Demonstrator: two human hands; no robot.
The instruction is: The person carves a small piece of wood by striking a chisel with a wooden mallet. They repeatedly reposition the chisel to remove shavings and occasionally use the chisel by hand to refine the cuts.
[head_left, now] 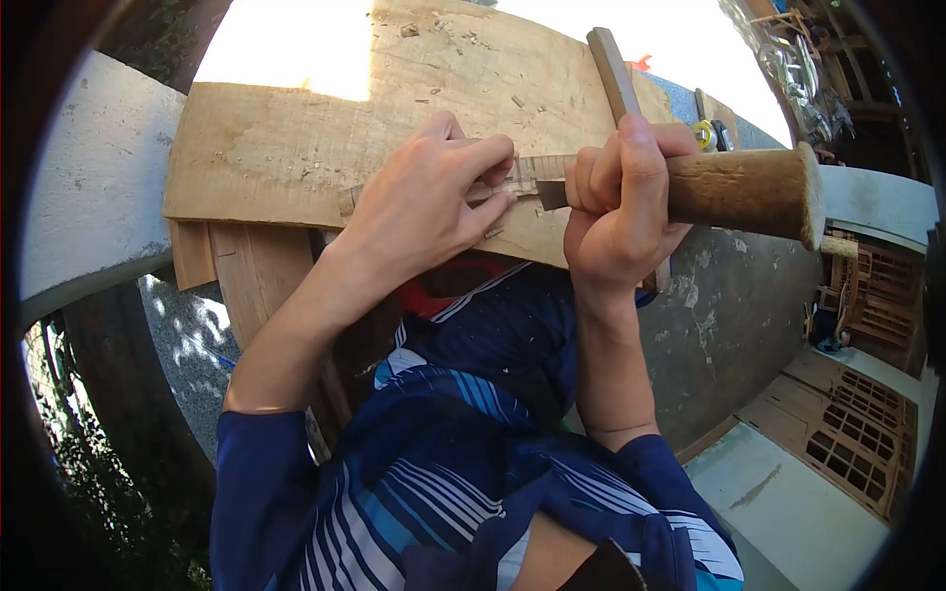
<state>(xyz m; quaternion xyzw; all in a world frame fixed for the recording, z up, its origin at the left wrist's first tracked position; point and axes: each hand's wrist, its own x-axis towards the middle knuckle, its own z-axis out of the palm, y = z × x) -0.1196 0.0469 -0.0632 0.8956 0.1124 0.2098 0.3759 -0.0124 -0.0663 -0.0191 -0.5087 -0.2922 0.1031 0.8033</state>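
My right hand (631, 192) is wrapped around a chisel, whose thick wooden handle (744, 189) sticks out to the right. Its dark flat blade (553, 195) points left, with the edge close to a narrow wooden strip (540, 167) that has marks across it. My left hand (434, 187) has curled fingers, and its thumb and forefinger grip the strip just left of the blade. The strip's left end (348, 201) shows past my wrist. Under both hands lies a wide pale wooden board (266, 138).
Wood chips (463, 39) are scattered over the board. A square wooden bar (613, 74) lies at its right side, near a yellow round object (704, 135). A concrete ledge (99, 167) stands left; a grey wall (739, 295) is on the right. Wooden lattice panels (857, 433) stand lower right.
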